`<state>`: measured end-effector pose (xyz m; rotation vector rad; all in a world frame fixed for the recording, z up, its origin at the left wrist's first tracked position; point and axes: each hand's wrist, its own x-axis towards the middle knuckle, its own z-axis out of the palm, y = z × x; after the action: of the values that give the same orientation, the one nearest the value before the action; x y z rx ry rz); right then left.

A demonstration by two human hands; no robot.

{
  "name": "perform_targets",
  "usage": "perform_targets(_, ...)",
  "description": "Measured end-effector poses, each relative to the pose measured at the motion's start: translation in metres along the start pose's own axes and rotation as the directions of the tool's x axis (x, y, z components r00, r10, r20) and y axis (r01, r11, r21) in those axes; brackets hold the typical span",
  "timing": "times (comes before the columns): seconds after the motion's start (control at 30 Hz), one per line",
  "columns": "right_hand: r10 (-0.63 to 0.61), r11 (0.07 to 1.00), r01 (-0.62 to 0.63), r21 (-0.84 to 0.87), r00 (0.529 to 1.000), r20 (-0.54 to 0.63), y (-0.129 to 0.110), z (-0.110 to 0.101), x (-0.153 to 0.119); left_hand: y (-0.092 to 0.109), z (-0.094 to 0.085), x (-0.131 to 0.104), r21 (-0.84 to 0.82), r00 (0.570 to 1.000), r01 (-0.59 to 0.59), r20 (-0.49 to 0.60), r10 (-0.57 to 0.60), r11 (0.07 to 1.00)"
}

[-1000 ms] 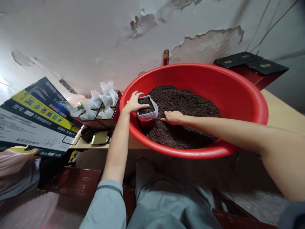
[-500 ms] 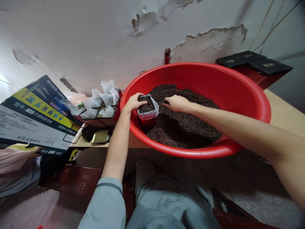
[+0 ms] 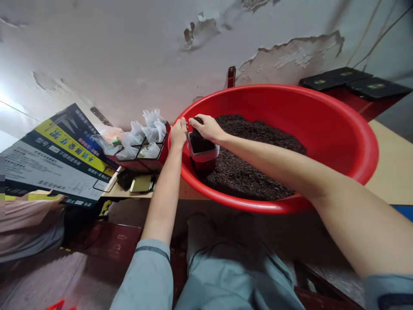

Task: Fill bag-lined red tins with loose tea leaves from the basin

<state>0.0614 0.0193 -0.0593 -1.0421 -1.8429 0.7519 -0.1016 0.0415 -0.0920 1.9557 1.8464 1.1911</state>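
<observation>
A large red basin (image 3: 342, 129) holds a heap of dark brown grains (image 3: 261, 172). Inside its left side stands a red square container (image 3: 205, 164) lined with clear plastic and filled with the same dark grains. My left hand (image 3: 179, 132) is closed at the container's back left corner; what its fingers pinch there is too small to make out. Over the container's back edge, my right hand (image 3: 206, 127) is curled around some dark grains, its fingertips close to my left hand.
Left of the basin, red containers (image 3: 142, 163) hold clear plastic bags (image 3: 130, 134). A metal tin (image 3: 142, 184) lies at the table edge. Black-lidded red boxes (image 3: 377, 88) stand back right. A person (image 3: 29, 228) with a printed cardboard box (image 3: 61, 159) is at far left.
My right hand has moved left from above the heap to the container, and grains now show in it. My left hand has drawn off the container's top to its corner. The view has shifted slightly.
</observation>
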Motion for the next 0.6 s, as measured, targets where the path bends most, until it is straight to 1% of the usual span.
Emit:
perform_targets(0.1,0.031,1.000,-0.030,-0.007,0.998,0.047,0.005,-0.001,0.001,-0.003,0.001,0.001,0.001,0.995,0.074,-0.060,-0.074,0.997)
perform_targets(0.17,0.051,0.998,-0.055,0.032,0.991,0.124,0.006,-0.010,-0.001,0.001,0.001,0.000,0.019,0.998,0.054,-0.045,-0.053,0.998)
perform_targets(0.27,0.048,0.996,-0.064,0.061,0.973,0.226,0.005,-0.032,-0.009,0.012,0.000,-0.005,0.034,1.000,0.008,-0.003,-0.008,0.999)
perform_targets(0.33,0.034,0.999,-0.034,-0.003,0.970,0.241,0.010,-0.051,-0.017,0.017,0.000,-0.008,0.021,0.997,-0.047,0.065,0.046,0.999)
perform_targets(0.4,0.065,0.982,-0.014,-0.186,0.961,0.268,0.023,-0.072,-0.026,0.020,0.001,-0.010,0.001,0.981,-0.115,0.157,0.113,0.993)
perform_targets(0.43,0.116,0.948,-0.017,-0.317,0.948,0.298,0.033,-0.081,-0.031,0.019,0.001,-0.011,0.000,0.970,-0.139,0.201,0.136,0.990)
perform_targets(0.47,0.196,0.890,-0.026,-0.455,0.923,0.331,0.045,-0.088,-0.038,0.018,0.001,-0.010,0.005,0.960,-0.153,0.239,0.148,0.988)
perform_targets(0.5,0.302,0.812,-0.038,-0.583,0.882,0.362,0.059,-0.093,-0.045,0.016,0.002,-0.010,0.012,0.950,-0.162,0.271,0.153,0.987)
perform_targets(0.53,0.411,0.730,-0.045,-0.682,0.826,0.385,0.072,-0.095,-0.052,0.014,0.002,-0.009,0.014,0.942,-0.167,0.298,0.156,0.986)
perform_targets(0.57,0.487,0.660,-0.036,-0.750,0.781,0.391,0.085,-0.094,-0.060,0.012,0.001,-0.008,0.010,0.933,-0.173,0.323,0.160,0.985)
perform_targets(0.6,0.530,0.613,-0.020,-0.790,0.752,0.392,0.097,-0.090,-0.068,0.011,0.000,-0.007,0.000,0.923,-0.178,0.346,0.167,0.984)
